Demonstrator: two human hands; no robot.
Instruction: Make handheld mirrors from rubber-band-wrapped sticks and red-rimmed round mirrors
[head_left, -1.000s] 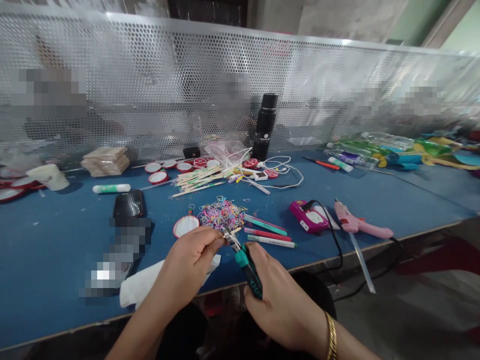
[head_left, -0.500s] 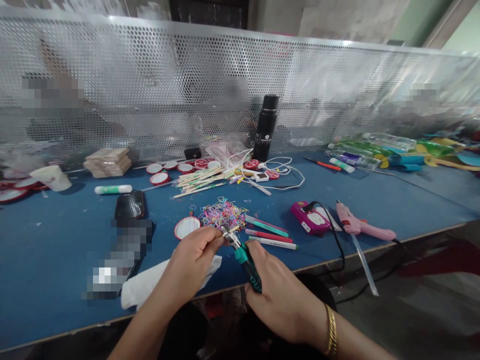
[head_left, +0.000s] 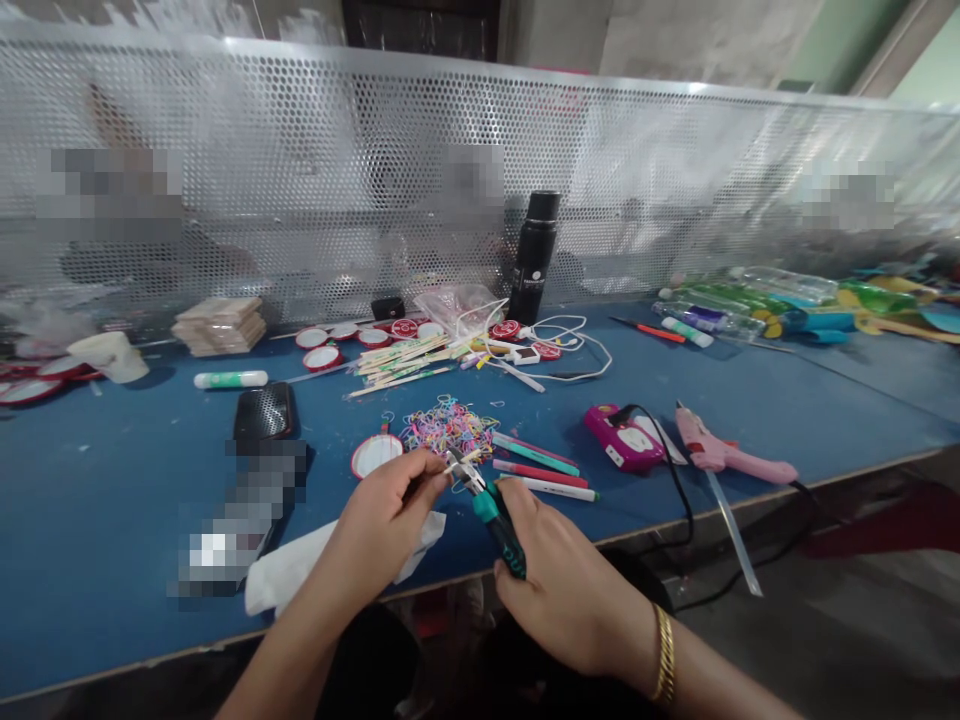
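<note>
Pinched in the fingers of my left hand (head_left: 382,515) is a thin pale wooden stick (head_left: 469,457), its tip sticking out past the jaws of the cutting pliers (head_left: 491,510). My right hand (head_left: 574,585) is wrapped round their teal and black handles, and the metal jaws meet the stick close to my left fingertips. Just beyond lies a pile of small coloured rubber bands (head_left: 450,425). A small round red-rimmed disc (head_left: 376,456) lies left of the pile, and several markers (head_left: 544,482) lie right of it.
Farther back lie a bundle of sticks (head_left: 405,362), a white cable (head_left: 592,335) and a black flask (head_left: 534,260). A pink glue gun (head_left: 731,455) and a purple device (head_left: 624,440) are at right. White tissue (head_left: 292,570) lies under my left forearm; a perforated metal screen (head_left: 300,180) stands behind.
The view has shifted slightly, so the table things sit a little farther right. Both hands keep nearly the same grip on the stick and the cutting pliers.
</note>
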